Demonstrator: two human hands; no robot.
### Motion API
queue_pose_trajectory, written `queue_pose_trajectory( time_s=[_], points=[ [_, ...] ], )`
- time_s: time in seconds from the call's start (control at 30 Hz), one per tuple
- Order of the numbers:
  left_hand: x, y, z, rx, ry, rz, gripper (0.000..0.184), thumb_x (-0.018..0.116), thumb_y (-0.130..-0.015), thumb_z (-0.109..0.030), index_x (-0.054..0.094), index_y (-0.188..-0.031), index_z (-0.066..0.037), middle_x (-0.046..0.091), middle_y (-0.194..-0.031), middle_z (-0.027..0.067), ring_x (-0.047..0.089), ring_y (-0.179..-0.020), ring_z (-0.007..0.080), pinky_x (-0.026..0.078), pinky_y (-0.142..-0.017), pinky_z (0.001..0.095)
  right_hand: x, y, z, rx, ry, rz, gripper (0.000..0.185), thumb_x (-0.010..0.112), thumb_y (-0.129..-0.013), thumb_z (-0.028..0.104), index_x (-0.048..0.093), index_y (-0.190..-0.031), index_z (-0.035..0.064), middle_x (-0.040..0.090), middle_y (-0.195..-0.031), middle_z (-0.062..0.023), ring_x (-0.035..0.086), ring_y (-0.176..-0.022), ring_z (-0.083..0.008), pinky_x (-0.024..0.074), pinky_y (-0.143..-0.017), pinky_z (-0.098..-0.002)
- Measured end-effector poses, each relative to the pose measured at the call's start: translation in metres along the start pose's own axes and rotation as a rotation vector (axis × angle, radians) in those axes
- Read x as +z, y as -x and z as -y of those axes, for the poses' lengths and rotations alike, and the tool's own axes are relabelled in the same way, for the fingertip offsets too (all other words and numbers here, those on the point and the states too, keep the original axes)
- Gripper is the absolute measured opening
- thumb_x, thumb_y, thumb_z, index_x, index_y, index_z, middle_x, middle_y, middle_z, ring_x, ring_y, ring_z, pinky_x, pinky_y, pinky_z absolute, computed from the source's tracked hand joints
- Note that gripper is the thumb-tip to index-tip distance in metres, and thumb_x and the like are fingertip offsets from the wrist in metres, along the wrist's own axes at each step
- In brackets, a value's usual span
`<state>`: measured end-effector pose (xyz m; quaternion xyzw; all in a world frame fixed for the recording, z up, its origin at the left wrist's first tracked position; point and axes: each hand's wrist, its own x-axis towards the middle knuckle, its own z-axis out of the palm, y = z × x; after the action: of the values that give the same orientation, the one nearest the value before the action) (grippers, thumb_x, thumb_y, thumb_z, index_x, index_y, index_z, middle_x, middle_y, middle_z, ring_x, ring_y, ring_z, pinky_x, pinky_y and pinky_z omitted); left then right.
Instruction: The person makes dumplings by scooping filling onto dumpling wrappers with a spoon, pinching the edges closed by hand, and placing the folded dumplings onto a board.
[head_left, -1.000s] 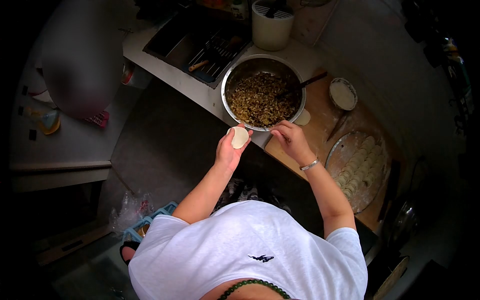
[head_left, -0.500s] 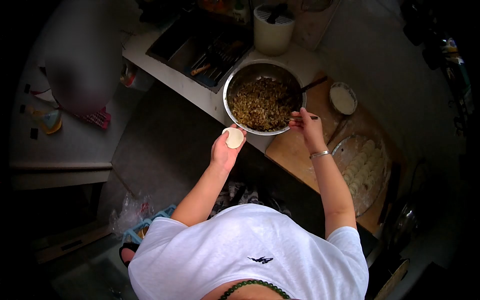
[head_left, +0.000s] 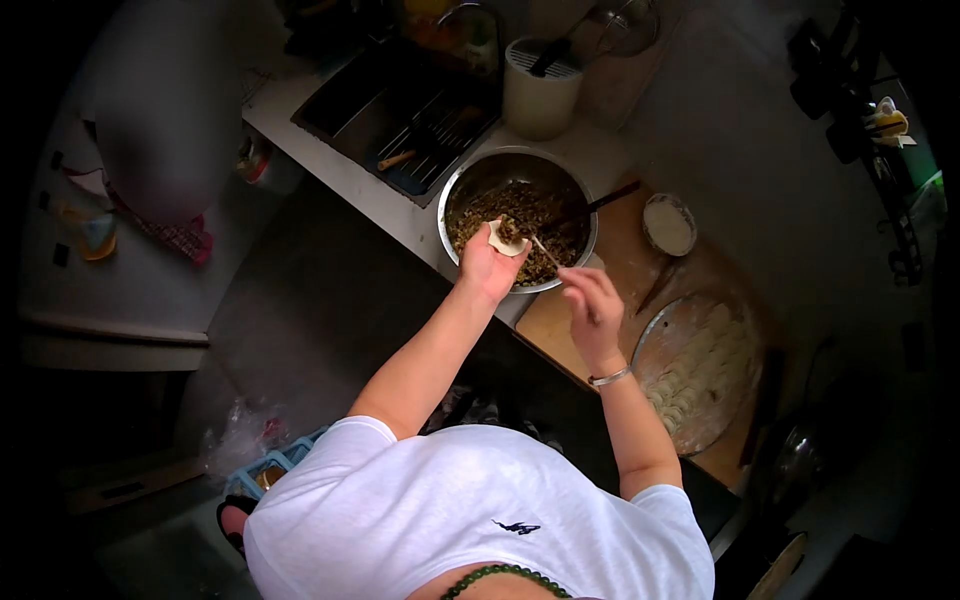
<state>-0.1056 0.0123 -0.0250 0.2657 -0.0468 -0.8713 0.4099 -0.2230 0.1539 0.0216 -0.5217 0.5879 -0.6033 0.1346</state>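
Black mark (head_left: 516, 526) on white shirt (head_left: 420, 500); nothing legible.

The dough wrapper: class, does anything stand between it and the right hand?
Nothing visible blocks the gap: the right hand holds a thin stick pointing towards the dough wrapper, which lies on the left hand.

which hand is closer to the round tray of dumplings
Right: the right hand is just left of the round tray; the left hand is farther left, at the metal bowl.
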Motion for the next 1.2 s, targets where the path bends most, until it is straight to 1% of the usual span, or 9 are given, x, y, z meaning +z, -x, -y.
queue_pose_trajectory(
  time_s=[0.1, 0.33, 0.43, 0.47, 0.57, 0.83, 1.07, 1.13, 1.2],
  points=[
    [0.002, -0.008, 0.002, -0.075, 0.041, -0.023, 0.040, 0.023, -0.099, -0.033, 0.046, -0.113, -0.004, 0.055, -0.107, 0.0140, 0.054, -0.099, 0.0285, 0.046, -0.085, 0.0423, -0.003, -0.001, 0.005, -0.464, 0.410, 0.284, 0.033, 0.070, -0.072, 0.011, 0.063, -0.102, 0.0014, 0.058, -0.095, -0.0116, 0.059, -0.085, -0.0268, 0.0511, -0.071, -0.0336],
    [0.007, -0.011, 0.004, -0.135, 0.013, -0.064, 0.045, 0.019, -0.099, -0.034, 0.045, -0.113, 0.000, 0.056, -0.107, 0.0161, 0.054, -0.100, 0.0302, 0.043, -0.087, 0.0434, -0.011, -0.002, -0.021, -0.758, 0.570, 0.458, 0.037, 0.071, -0.069, 0.012, 0.063, -0.103, 0.0020, 0.053, -0.104, -0.0088, 0.057, -0.091, -0.0252, 0.0518, -0.074, -0.0343],
    [0.006, -0.014, 0.004, -0.151, 0.023, -0.072, 0.045, 0.019, -0.099, -0.034, 0.045, -0.113, 0.000, 0.056, -0.108, 0.0167, 0.055, -0.100, 0.0309, 0.045, -0.086, 0.0425, -0.024, -0.006, -0.021, -0.696, 0.533, 0.512, 0.036, 0.070, -0.070, 0.013, 0.063, -0.104, 0.0018, 0.056, -0.101, -0.0095, 0.058, -0.090, -0.0257, 0.0516, -0.075, -0.0338],
    [0.002, -0.015, 0.002, -0.176, 0.030, 0.010, 0.045, 0.019, -0.099, -0.033, 0.046, -0.113, 0.000, 0.056, -0.109, 0.0171, 0.055, -0.102, 0.0317, 0.046, -0.085, 0.0432, -0.030, -0.009, -0.019, -0.698, 0.534, 0.512, 0.036, 0.070, -0.070, 0.013, 0.063, -0.104, 0.0018, 0.056, -0.101, -0.0095, 0.058, -0.090, -0.0257, 0.0516, -0.075, -0.0338],
    [0.004, -0.011, -0.006, -0.222, 0.005, 0.111, 0.045, 0.019, -0.099, -0.032, 0.047, -0.113, 0.000, 0.056, -0.112, 0.0180, 0.055, -0.105, 0.0330, 0.048, -0.086, 0.0446, -0.045, -0.017, 0.003, -0.398, 0.293, 0.256, 0.036, 0.070, -0.071, 0.015, 0.063, -0.104, 0.0013, 0.060, -0.094, -0.0112, 0.060, -0.087, -0.0271, 0.0516, -0.074, -0.0318],
    [0.006, -0.002, -0.018, -0.340, -0.122, 0.203, 0.050, 0.017, -0.098, -0.035, 0.047, -0.118, 0.000, 0.055, -0.119, 0.0183, 0.053, -0.112, 0.0327, 0.049, -0.090, 0.0443, -0.051, -0.019, 0.009, -0.778, 0.430, 0.487, 0.040, 0.073, -0.066, 0.006, 0.063, -0.104, 0.0019, 0.058, -0.095, -0.0085, 0.060, -0.087, -0.0256, 0.0548, -0.073, -0.0329],
    [0.008, -0.001, -0.019, -0.356, -0.191, 0.199, 0.053, 0.015, -0.099, -0.035, 0.044, -0.122, 0.002, 0.053, -0.121, 0.0193, 0.052, -0.114, 0.0336, 0.048, -0.091, 0.0446, -0.043, -0.016, 0.007, -0.768, 0.436, 0.519, 0.041, 0.073, -0.066, 0.007, 0.061, -0.105, 0.0015, 0.058, -0.093, -0.0094, 0.060, -0.085, -0.0266, 0.0541, -0.074, -0.0335],
    [0.013, 0.004, -0.019, -0.355, -0.184, 0.197, 0.053, 0.014, -0.099, -0.035, 0.044, -0.122, 0.002, 0.052, -0.122, 0.0200, 0.051, -0.114, 0.0341, 0.048, -0.091, 0.0450, -0.036, -0.013, 0.000, -0.432, 0.363, 0.407, 0.036, 0.072, -0.067, 0.008, 0.062, -0.101, 0.0014, 0.059, -0.089, -0.0106, 0.061, -0.084, -0.0271, 0.0527, -0.072, -0.0345],
    [0.019, 0.010, -0.018, -0.326, -0.221, 0.134, 0.052, 0.016, -0.099, -0.033, 0.039, -0.127, 0.004, 0.046, -0.128, 0.0215, 0.046, -0.119, 0.0344, 0.045, -0.094, 0.0467, -0.030, -0.024, -0.017, -0.506, 0.416, 0.339, 0.033, 0.072, -0.068, 0.008, 0.062, -0.099, 0.0015, 0.059, -0.088, -0.0109, 0.061, -0.083, -0.0272, 0.0519, -0.070, -0.0349]
  ],
)
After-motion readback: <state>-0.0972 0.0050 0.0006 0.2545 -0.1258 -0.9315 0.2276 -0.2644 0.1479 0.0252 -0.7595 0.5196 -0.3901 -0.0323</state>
